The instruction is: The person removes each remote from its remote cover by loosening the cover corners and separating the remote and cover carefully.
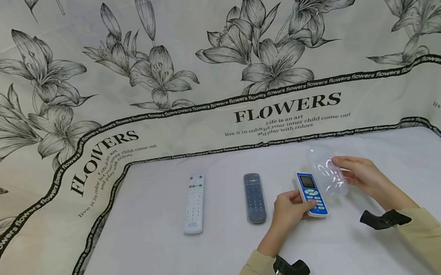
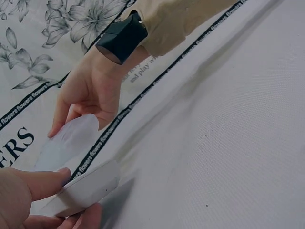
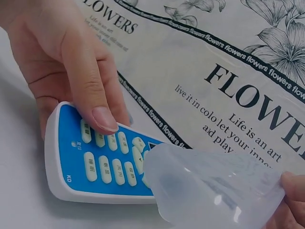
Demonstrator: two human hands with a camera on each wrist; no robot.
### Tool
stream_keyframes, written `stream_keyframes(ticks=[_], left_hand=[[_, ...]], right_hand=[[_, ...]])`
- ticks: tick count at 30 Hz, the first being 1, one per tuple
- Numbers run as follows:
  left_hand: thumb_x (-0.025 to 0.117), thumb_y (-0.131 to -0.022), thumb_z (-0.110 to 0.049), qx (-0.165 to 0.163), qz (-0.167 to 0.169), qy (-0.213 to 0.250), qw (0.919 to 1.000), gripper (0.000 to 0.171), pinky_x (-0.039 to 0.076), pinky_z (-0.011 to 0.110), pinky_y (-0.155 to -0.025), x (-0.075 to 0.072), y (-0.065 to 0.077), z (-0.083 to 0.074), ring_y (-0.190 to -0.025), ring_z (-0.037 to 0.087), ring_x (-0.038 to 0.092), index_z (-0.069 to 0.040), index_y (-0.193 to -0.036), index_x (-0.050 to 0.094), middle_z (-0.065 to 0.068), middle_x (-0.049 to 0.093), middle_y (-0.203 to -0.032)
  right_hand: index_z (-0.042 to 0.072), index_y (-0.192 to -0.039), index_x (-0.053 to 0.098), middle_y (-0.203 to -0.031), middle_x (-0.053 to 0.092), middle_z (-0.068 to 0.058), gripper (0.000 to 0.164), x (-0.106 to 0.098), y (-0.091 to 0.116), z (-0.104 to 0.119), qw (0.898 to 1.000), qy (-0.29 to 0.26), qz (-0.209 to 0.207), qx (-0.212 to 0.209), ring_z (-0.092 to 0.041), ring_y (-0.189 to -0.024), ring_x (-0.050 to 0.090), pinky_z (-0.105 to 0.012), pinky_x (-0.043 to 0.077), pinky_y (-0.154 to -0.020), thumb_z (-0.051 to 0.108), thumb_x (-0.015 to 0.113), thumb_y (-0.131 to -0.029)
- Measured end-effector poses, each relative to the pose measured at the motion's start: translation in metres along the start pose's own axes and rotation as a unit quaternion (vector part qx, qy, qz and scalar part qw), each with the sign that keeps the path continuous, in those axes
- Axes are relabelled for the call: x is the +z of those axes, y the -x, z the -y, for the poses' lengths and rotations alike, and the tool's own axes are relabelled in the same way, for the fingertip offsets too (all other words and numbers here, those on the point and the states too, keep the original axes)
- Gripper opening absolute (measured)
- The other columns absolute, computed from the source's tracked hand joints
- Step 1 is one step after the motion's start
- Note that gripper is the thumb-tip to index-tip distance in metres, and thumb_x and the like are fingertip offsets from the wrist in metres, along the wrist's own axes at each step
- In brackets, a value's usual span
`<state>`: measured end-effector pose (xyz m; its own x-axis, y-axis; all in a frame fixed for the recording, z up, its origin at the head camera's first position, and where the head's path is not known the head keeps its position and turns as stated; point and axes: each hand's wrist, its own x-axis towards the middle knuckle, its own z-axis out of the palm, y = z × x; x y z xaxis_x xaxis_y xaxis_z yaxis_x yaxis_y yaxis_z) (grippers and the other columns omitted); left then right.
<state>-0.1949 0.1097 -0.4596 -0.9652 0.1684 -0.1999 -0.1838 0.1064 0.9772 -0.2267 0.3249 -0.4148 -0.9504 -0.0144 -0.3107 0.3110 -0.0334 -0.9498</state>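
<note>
- Left hand [image 1: 289, 210] grips one blue remote [image 1: 309, 192].
- Right hand [image 1: 362, 173] pinches one clear cover [image 1: 326, 172].
- Left on the bench [image 1: 149, 265]: one gray remote [image 1: 255, 202], one white remote [image 1: 194, 207].

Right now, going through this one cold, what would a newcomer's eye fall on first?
Probably the blue-faced remote gripped in the left hand, right of centre in the head view, with the clear cover pinched by the right hand beside it. Next, perhaps, the bold flower drawings across the top, then the dark remote and white remote lying to the left of both hands.
</note>
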Motion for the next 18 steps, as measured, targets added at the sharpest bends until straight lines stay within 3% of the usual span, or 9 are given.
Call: stream_keyframes(ticks=[3, 6, 11, 18], left_hand=[[0.078, -0.076, -0.003, -0.004, 0.000, 0.013, 0.9999, 0.033, 0.057, 0.024, -0.059, 0.002, -0.001, -0.001, -0.068, 0.011, 0.067, -0.001, -0.108, 0.069, 0.000, 0.070, -0.080], [0.076, -0.076, 0.001, -0.008, 0.003, 0.018, 0.9998, 0.035, 0.058, 0.026, -0.061, 0.003, 0.000, -0.002, -0.073, 0.015, 0.070, 0.000, -0.110, 0.068, 0.003, 0.072, -0.084], [0.075, -0.076, 0.003, -0.005, 0.004, 0.014, 0.9999, 0.037, 0.058, 0.026, -0.061, 0.004, 0.001, -0.004, -0.075, 0.017, 0.071, 0.001, -0.113, 0.067, 0.006, 0.073, -0.086], [0.076, -0.075, 0.001, 0.021, -0.002, -0.014, 0.9997, 0.043, 0.056, 0.022, -0.057, 0.003, 0.004, -0.005, -0.071, 0.012, 0.069, 0.005, -0.117, 0.064, 0.005, 0.072, -0.085]], right_hand=[[0.035, -0.091, 0.062, -0.084, 0.061, 0.028, 0.003, -0.004, 0.001, -0.005, 1.000, 0.025, -0.008, 0.011, 0.007, -0.080, 0.056, -0.015, 0.051, -0.073, 0.037, 0.063, -0.091], [0.035, -0.095, 0.060, -0.085, 0.059, 0.030, 0.009, -0.009, 0.002, -0.009, 0.999, 0.039, -0.011, 0.022, 0.007, -0.081, 0.055, -0.015, 0.051, -0.073, 0.041, 0.063, -0.090], [0.040, -0.084, 0.062, -0.084, 0.060, 0.030, 0.007, -0.014, 0.004, -0.013, 0.999, 0.031, -0.008, 0.025, 0.007, -0.080, 0.056, -0.016, 0.050, -0.072, 0.039, 0.065, -0.090], [0.040, -0.083, 0.062, -0.083, 0.059, 0.030, 0.009, -0.019, 0.005, -0.018, 0.999, 0.040, -0.006, 0.032, 0.008, -0.078, 0.056, -0.016, 0.052, -0.072, 0.038, 0.064, -0.091]])
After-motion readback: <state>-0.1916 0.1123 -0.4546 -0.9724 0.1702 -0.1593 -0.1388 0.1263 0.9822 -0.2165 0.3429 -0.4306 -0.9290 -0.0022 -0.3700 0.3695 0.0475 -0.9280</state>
